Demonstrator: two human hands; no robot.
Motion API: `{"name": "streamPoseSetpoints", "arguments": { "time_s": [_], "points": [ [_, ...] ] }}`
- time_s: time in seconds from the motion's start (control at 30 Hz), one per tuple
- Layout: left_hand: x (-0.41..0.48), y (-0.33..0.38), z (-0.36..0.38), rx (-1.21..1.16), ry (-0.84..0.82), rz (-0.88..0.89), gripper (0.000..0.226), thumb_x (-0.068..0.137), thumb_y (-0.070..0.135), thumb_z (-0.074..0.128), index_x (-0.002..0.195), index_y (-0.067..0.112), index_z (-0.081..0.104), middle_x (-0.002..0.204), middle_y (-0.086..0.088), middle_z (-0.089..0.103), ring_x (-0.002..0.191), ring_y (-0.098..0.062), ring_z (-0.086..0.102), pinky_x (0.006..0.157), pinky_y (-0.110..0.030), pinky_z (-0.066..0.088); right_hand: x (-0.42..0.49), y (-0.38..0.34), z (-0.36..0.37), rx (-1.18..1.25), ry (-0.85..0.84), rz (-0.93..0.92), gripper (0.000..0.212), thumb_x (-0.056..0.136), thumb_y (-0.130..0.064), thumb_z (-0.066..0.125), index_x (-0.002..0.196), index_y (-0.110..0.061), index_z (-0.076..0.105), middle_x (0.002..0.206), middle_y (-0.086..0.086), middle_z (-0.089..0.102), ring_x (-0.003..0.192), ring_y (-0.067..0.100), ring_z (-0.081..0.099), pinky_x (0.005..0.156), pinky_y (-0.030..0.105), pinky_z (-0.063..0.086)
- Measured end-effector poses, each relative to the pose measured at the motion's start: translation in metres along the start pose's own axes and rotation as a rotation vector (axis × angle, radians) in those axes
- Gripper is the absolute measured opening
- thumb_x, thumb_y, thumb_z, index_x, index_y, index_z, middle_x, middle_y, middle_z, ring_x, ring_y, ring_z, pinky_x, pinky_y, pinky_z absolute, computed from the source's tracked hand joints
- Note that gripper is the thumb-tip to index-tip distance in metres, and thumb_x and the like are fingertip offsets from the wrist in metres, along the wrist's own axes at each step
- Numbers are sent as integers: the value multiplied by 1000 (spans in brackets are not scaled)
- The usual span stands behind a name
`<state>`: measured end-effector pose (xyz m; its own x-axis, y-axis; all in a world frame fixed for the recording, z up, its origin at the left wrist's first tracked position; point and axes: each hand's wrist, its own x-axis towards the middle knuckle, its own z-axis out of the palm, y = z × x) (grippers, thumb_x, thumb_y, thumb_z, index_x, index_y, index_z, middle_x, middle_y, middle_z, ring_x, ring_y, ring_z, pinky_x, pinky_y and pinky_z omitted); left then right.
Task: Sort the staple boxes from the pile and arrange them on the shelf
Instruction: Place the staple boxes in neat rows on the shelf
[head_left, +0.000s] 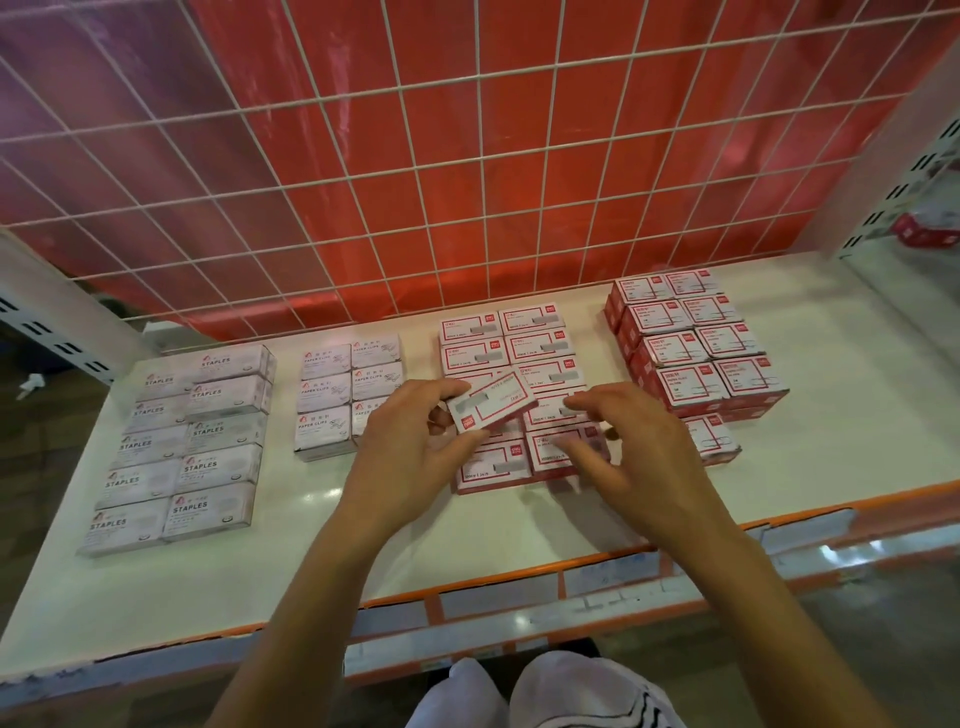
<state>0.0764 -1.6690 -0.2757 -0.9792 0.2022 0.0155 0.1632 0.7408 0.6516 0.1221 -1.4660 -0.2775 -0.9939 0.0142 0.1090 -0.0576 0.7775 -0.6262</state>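
Observation:
My left hand (410, 457) pinches a small red-and-white staple box (493, 402), held tilted just above the middle group of red-and-white boxes (540, 343) laid in two columns on the white shelf (291, 545). My right hand (634, 447) hovers over the right column of that group with loosely spread fingers, its fingertips near the held box; it holds nothing. At the far left lie pale boxes marked STAPLES (208, 431) in two columns. Beside them sits a smaller block marked PAPER CLIPS (332, 395).
A taller stack of red-and-white boxes (696, 348) stands at the right of the shelf. A white wire grid (467, 182) with a red panel behind closes the back. The shelf's front edge is orange (519, 577). White upright posts stand at both sides.

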Motion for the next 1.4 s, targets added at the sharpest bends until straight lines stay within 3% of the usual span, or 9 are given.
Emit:
{"name": "streamPoseSetpoints", "arguments": {
  "time_s": [0.1, 0.17, 0.33, 0.53, 0.67, 0.77, 0.93, 1.2, 1.4],
  "points": [
    [-1, 15, 7, -58, 142, -38, 51, 82, 34, 72, 129, 22, 56, 122, 3, 59, 103, -9, 52, 74, -11, 42, 2, -25, 4, 352, -19, 47, 38, 90, -19, 61, 127, -25, 55, 105, -21, 60, 87, -16, 56, 68, -2, 41],
    [-1, 23, 13, -114, 216, -62, 49, 81, 34, 73, 126, 22, 57, 118, 3, 60, 99, -7, 53, 72, -8, 42, 4, -37, 10, 521, -27, 80, 40, 93, -17, 56, 131, -29, 50, 106, -28, 56, 92, -21, 54, 71, 0, 43],
    [-4, 34, 26, -273, 310, -94, 44, 76, 27, 79, 107, 30, 48, 109, 7, 56, 95, -8, 58, 77, -20, 52, 13, -48, 24, 608, 102, 106, 44, 92, -17, 58, 133, -28, 50, 116, -20, 60, 102, -7, 59, 84, 13, 50],
    [-14, 39, 30, -325, 184, 30, 44, 76, 4, 73, 105, 30, 52, 108, 7, 60, 90, -3, 61, 77, -13, 51, 23, -41, 25, 485, 164, 164, 56, 81, -19, 72, 133, -18, 50, 112, -13, 56, 103, 3, 54, 81, 0, 40],
    [-10, 28, 23, -155, 220, 108, 28, 79, 8, 73, 100, 23, 62, 100, 9, 61, 83, 1, 57, 76, -8, 47, 27, -29, 18, 399, 83, 122, 55, 81, -10, 71, 132, -20, 53, 127, -3, 58, 111, 4, 53, 90, 13, 46],
    [-4, 21, 11, -50, 265, 111, 35, 78, 14, 76, 108, 20, 59, 111, 6, 51, 90, -6, 54, 80, -14, 47, 28, -26, 12, 337, -11, 72, 55, 81, -4, 68, 131, -22, 54, 129, -5, 57, 111, 1, 49, 91, 15, 48],
    [4, 12, -9, 9, -42, 157, 55, 79, 19, 75, 130, 26, 55, 127, 6, 58, 98, -6, 56, 86, -21, 51, 29, -26, 6, 331, -198, -20, 55, 81, 2, 64, 129, -22, 55, 129, -4, 56, 120, 11, 49, 101, 37, 46],
    [-1, -12, -7, 67, -15, -7, 53, 78, 30, 75, 129, 29, 57, 115, 8, 64, 81, 1, 52, 65, -5, 36, 31, -14, 5, -92, -162, -132, 64, 86, -33, 64, 143, -26, 36, 150, -8, 34, 139, 11, 23, 109, 24, 12],
    [-2, -23, 6, 57, 24, 21, 55, 76, 26, 78, 128, 21, 59, 105, 10, 52, 88, -3, 49, 73, -1, 37, 29, -3, 1, -200, -173, -38, 62, 89, -38, 58, 144, -25, 32, 153, -6, 27, 141, 12, 19, 114, 33, 18]
  ]
}}
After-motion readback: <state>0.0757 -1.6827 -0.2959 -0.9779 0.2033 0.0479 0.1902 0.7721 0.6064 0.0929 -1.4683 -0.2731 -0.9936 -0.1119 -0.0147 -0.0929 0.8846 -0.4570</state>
